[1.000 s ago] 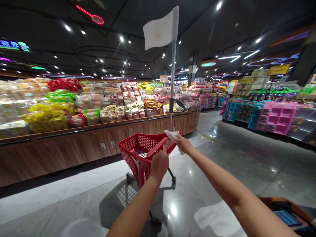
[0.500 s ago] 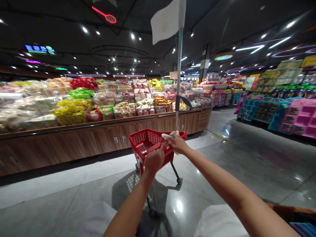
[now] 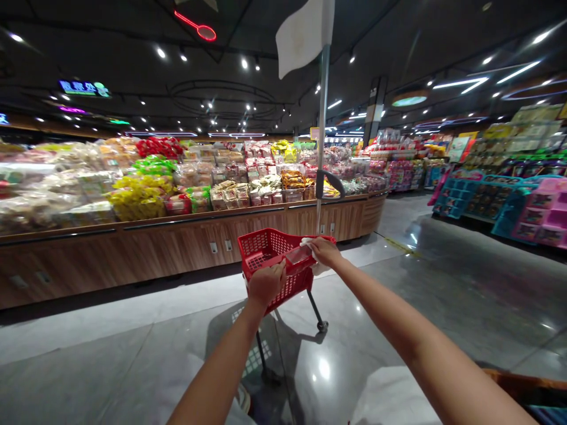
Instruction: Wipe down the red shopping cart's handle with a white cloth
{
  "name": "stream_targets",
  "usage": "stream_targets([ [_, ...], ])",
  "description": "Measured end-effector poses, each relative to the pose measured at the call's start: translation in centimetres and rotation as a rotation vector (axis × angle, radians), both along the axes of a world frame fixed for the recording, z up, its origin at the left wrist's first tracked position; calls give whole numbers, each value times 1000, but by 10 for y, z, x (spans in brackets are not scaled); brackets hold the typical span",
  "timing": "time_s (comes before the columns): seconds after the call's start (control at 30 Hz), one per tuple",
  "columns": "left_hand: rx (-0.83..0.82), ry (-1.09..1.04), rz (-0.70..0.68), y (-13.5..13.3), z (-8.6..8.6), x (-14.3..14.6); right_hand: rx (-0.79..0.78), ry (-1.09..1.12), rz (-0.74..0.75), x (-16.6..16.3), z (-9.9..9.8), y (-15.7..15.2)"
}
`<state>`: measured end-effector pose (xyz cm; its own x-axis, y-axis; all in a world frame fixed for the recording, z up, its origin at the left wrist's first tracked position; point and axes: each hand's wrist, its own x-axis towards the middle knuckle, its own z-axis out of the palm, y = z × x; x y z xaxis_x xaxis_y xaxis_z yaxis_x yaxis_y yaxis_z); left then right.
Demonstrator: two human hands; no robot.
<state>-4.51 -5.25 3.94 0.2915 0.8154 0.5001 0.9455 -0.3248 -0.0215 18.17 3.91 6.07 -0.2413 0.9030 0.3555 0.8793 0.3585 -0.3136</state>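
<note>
Okay, so a good chunk of the red shopping cart [image 3: 296,287] is hard to see: the left hand [image 3: 267,283] and forearm cover its near corner, and the lower wheel by that forearm is a dark blur. Those left fingers are curled against the handle [image 3: 292,263], but I can't tell if they close underneath. The right hand [image 3: 326,252] has its fingers bunched around a white cloth [image 3: 306,241], pinching it against the handle's far end; most of it is hidden. The white flag [image 3: 305,40] is cut off up top, and something brown-edged at bottom right is too cropped to name.

Cart's upright on a glossy grey floor [image 3: 177,345], near a wood-panelled display stand [image 3: 153,254] piled with packaged snacks, under a dark, spotlit ceiling. Its basket points away and leftward; the handle's long axis slants from near left to far right.
</note>
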Motion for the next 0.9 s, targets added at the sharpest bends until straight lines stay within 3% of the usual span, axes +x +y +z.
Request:
stream_targets([
  [0.1, 20, 20, -48, 7, -2, -19, 26, -5, 12, -8, -3, -9],
  [0.33, 25, 7, -172, 30, -1, -90, 117, -117, 218, -1, -7, -19],
  [0.5, 134, -88, -68, 36, -5, -110, 81, -129, 184, 10, 0, -27],
  [0.6, 183, -165, 106, 36, -5, -98, 84, -69, 119, -5, -1, -37],
  [0.7, 199, -238, 228, 37, 2, -68, 116, -74, 53, -29, -6, -51],
  [0.77, 179, -267, 186, 35, 13, -40, 150, -80, 92, -41, -10, -60],
  [0.9, 128, -255, -27, 26, 38, 13, 208, -12, 397, -43, -19, -73],
])
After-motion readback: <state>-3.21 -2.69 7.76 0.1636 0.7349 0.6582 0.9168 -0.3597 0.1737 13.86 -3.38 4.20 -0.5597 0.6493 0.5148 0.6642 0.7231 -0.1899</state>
